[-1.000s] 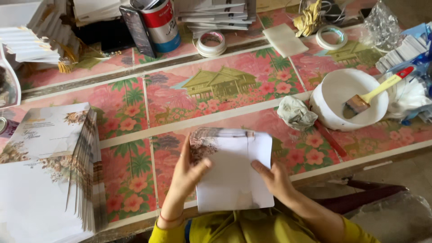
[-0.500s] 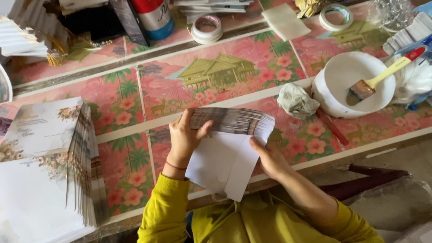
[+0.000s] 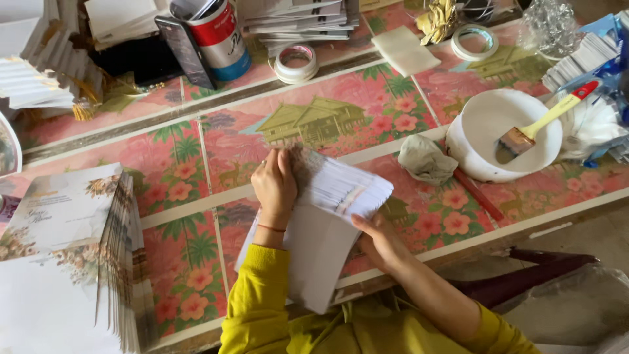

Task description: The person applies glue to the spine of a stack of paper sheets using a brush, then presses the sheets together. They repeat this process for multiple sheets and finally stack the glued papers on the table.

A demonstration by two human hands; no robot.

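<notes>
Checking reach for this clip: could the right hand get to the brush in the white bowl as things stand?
Probably yes, but not at once. The right hand is busy gripping the stack of white cards. The brush leans in the white bowl on the same side, with only a crumpled rag nearby.

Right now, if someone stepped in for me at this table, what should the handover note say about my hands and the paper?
Left hand: fingers pressed on the upper left edge of the fanned stack of white sheets.
Right hand: grips the stack's lower right side from beneath.
The stack is tilted and fanned over the flowered tablecloth, near the table's front edge.
Nearby: tall pile of printed cards at left; white bowl with a brush at right; crumpled rag beside the bowl.
Done: sheets gathered and fanned in hand.
Left: the bowl and brush are not in hand.
</notes>
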